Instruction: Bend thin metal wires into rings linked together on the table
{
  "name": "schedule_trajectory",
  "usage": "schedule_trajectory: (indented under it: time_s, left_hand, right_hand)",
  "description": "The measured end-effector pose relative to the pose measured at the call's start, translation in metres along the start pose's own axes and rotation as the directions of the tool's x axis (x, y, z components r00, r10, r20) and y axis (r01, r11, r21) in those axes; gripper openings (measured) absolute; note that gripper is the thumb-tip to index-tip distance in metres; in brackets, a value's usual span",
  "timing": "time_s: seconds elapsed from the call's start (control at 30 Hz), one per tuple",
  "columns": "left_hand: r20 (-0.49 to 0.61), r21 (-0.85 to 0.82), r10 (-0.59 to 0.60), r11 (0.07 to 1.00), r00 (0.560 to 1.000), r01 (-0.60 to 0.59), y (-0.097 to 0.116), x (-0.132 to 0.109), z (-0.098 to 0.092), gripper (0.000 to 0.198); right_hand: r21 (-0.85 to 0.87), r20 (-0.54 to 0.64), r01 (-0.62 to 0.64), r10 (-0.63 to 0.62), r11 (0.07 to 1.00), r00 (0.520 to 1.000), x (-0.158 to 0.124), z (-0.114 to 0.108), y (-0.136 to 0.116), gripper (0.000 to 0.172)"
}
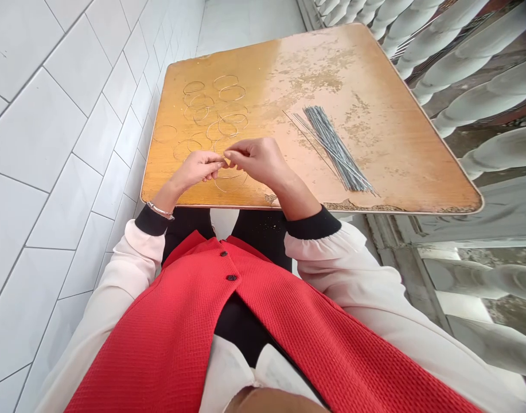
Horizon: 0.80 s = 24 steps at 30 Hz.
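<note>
"How are my grips?"
"Your left hand (197, 171) and right hand (254, 162) pinch narrow on a tiny piece (225, 161), too small to tell, above the tabletop (392, 149)."
"And my wire rings (215, 100)?"
"Scattered just beyond your hands; a bundle of straight wires (334, 150) lies to the right."

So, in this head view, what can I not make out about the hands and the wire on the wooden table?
Head view only:
- The small yellowish item between the left hand and the right hand: the fingers hide most of it.
- The thin silver wire rings: the hands cover those beneath them.
- The bundle of grey straight wires: too fine to count.
- The brown object: cut off by the bottom edge.
</note>
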<state>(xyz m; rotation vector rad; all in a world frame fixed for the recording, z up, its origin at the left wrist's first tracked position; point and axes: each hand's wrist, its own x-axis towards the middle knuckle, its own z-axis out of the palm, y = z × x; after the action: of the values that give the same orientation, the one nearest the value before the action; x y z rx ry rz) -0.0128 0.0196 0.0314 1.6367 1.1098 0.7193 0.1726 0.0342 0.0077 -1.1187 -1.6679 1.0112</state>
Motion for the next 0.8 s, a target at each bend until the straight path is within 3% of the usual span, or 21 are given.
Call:
schedule_trajectory:
  time_s: [0.13, 0.3, 0.5, 0.63, 0.8]
  left_hand:
    - [-0.097, 0.194, 0.077, 0.979, 0.992, -0.057, -0.001, 0.0, 0.001, 0.017]
    - [-0.185, 0.426, 0.196, 0.899, 0.963, -0.101, -0.009, 0.0, 0.007, 0.02]
    - [-0.271, 0.349, 0.176, 0.934, 0.946, -0.074, -0.021, 0.005, 0.012, 0.022]
    - [-0.288, 0.299, 0.235, 0.943, 0.928, -0.146, -0.026, 0.006, 0.017, 0.025]
    - [-0.322, 0.392, 0.235, 0.915, 0.917, -0.097, -0.02, 0.002, 0.022, 0.027]
  right_hand:
    - [-0.01, 0.022, -0.03, 0.03, 0.999, 0.999, -0.004, 0.0, 0.008, 0.021]
    - [0.034, -0.017, -0.051, 0.052, 0.998, 0.999, -0.008, 0.003, 0.015, 0.013]
    - [-0.042, -0.029, 0.034, -0.035, 0.999, 0.999, -0.01, 0.005, 0.017, 0.017]
    - [-0.009, -0.019, -0.017, 0.017, 1.0, 1.0, -0.009, 0.006, 0.017, 0.017]
    - [0.044, -0.029, -0.064, 0.065, 0.997, 0.997, -0.008, 0.007, 0.021, 0.015]
